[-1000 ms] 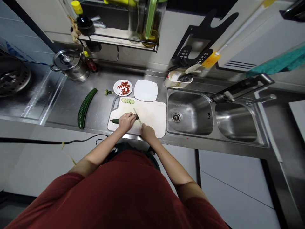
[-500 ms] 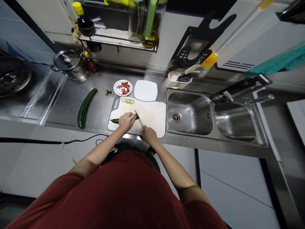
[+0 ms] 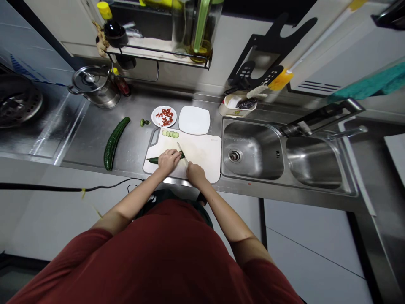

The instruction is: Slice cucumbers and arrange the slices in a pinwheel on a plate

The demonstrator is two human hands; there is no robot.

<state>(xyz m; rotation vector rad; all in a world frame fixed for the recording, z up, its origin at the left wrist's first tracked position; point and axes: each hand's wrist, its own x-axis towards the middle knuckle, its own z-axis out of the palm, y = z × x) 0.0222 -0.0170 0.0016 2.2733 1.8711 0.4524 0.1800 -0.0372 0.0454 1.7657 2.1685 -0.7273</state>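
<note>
Under my left hand point(image 3: 169, 160) lies a dark green cucumber point(image 3: 153, 160) on the white cutting board point(image 3: 204, 156); my fingers wrap over it near its right end. My right hand point(image 3: 196, 174) is closed around the handle of a knife point(image 3: 182, 153). Its blade slants across the board, close against the cucumber's right end; whether it is in the flesh I cannot tell. Several pale cucumber slices point(image 3: 170, 134) lie in a row near the board's upper left corner. A second, whole cucumber point(image 3: 115, 142) rests on the steel counter to the left.
Behind the board stand a round plate of chopped red pieces point(image 3: 163, 116) and a white square plate point(image 3: 194, 120). Small green cucumber ends point(image 3: 144, 122) lie beside them. A lidded steel pot point(image 3: 95, 86) is at the back left. The double sink point(image 3: 253, 150) adjoins on the right.
My right hand has shifted slightly left and up with the knife, its blade sliding a little further away from me. My left hand still holds the cucumber in the same place.
</note>
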